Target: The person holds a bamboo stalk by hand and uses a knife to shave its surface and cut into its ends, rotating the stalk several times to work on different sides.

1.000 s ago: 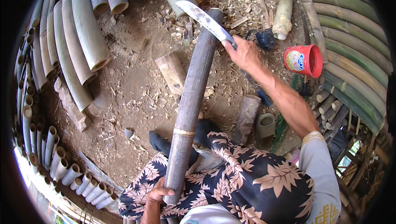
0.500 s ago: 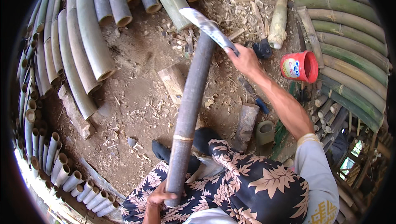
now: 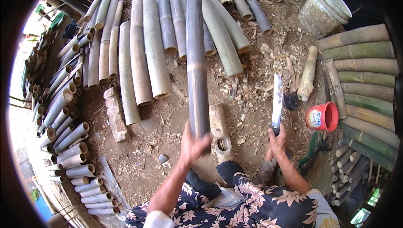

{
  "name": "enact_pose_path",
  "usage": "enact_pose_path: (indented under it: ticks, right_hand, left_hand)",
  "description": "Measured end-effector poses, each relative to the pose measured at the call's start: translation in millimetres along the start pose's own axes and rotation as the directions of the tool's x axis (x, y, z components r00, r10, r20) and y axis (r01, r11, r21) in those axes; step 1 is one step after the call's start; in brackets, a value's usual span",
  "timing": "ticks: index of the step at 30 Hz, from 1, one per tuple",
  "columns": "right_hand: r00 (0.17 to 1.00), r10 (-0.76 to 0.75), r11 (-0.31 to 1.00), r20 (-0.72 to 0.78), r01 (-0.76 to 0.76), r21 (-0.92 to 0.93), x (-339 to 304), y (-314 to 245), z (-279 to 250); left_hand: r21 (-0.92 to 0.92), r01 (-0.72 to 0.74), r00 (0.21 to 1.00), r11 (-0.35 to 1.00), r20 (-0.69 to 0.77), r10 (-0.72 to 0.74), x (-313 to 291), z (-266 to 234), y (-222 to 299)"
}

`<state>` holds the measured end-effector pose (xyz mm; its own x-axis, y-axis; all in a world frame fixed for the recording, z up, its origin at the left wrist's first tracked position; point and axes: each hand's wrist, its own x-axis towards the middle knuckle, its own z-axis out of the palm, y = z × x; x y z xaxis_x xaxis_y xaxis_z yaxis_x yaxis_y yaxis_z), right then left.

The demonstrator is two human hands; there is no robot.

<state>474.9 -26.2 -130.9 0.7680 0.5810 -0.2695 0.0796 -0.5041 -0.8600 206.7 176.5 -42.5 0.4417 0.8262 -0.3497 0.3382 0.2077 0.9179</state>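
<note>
1. Left hand [image 3: 194, 144] was clenched around the near end of a long dark bamboo pole [image 3: 196, 60], fingers wrapped over it. The pole ran straight away from the person, its far end up over the stacked culms at the top of the yard.
2. Right hand [image 3: 277, 140] was gripping the handle of a machete [image 3: 277, 102], fingers closed tight around it. The blade pointed up and away, just right of the pole and not touching it.
3. Right under the pole's near end sat a wooden chopping block [image 3: 220, 133] with a hole in it, on the dirt floor [image 3: 138, 152] and just in front of the person's knees.
4. Wood chips [image 3: 247, 89] were scattered all over the ground between the pole and the machete.
5. A row of pale bamboo culms [image 3: 147, 47] lay side by side across the top of the floor, cut ends facing the person.
6. Green bamboo lengths [image 3: 361, 60] were stacked along the right edge, and a bunch of short cut tubes [image 3: 67, 131] was piled along the left edge.
7. A red plastic cup [image 3: 322, 116] lay on its side just right of the machete, near the green stack.
8. A dirty whitish bucket [image 3: 323, 9] stood in the top right corner.
9. A short bamboo offcut [image 3: 307, 72] lay beyond the blade tip.
</note>
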Motion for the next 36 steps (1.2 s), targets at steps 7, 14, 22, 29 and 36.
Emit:
enact_pose_path:
  ticks: [7, 14, 22, 29, 36]
  right_hand:
    - [0.994, 0.06, 0.998, 0.094, -0.057, -0.032, -14.8, -5.4, 7.2]
    - [0.983, 0.07, 0.997, 0.173, -0.071, 0.0, -18.1, -5.4, 13.1]
    - [0.988, 0.074, 0.994, 0.134, -0.084, 0.065, -22.1, 1.2, -1.0]
    - [0.979, 0.075, 0.987, 0.188, -0.1, 0.125, -23.8, -12.1, 5.3]
    - [0.957, -0.14, 0.976, 0.254, 0.177, -0.13, -42.0, -7.5, -18.8]
  left_hand:
    - [0.33, -0.218, 0.888, 0.919, -0.323, 0.327, 200.2, 9.9, 40.4]
    - [0.084, 0.066, 0.918, 0.994, -0.395, -0.027, 308.0, -43.4, -29.1]
    - [-0.65, 0.384, 0.721, 0.656, 0.655, 0.227, 123.4, -21.7, -8.0]
    - [-0.498, 0.377, 0.925, 0.781, 0.24, -0.293, 118.4, -28.6, -27.8]
    - [0.245, 0.075, 0.997, 0.967, 0.012, -0.081, 48.2, -116.5, -31.1]
